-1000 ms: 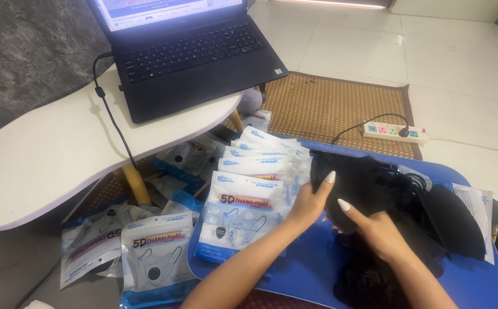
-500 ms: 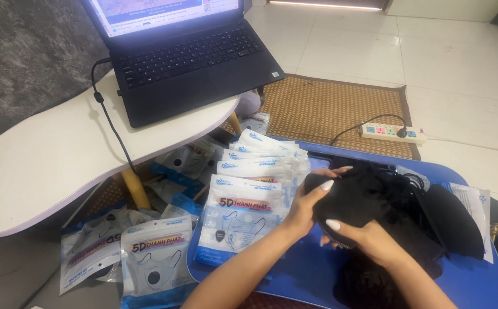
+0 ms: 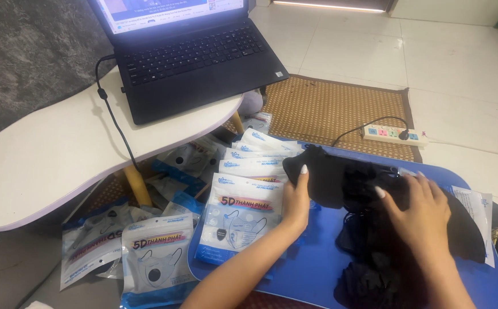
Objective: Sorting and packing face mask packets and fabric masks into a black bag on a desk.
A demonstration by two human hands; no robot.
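On the blue tabletop [image 3: 317, 269] a pile of black masks [image 3: 375, 229] lies under both hands. The left hand [image 3: 296, 200] grasps the edge of one mask [image 3: 317, 174] in its fingers; the right hand [image 3: 423, 214] rests flat and open on the heap. Best to peel one layer off cleanly. The pouches [image 3: 243, 214] beside them each hold a mask.

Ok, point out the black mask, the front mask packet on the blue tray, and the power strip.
black mask [image 3: 323, 180]: head view, its left flap.
mask packet [image 3: 240, 220]: head view, middle of its front.
power strip [image 3: 392, 134]: head view, middle of its top.
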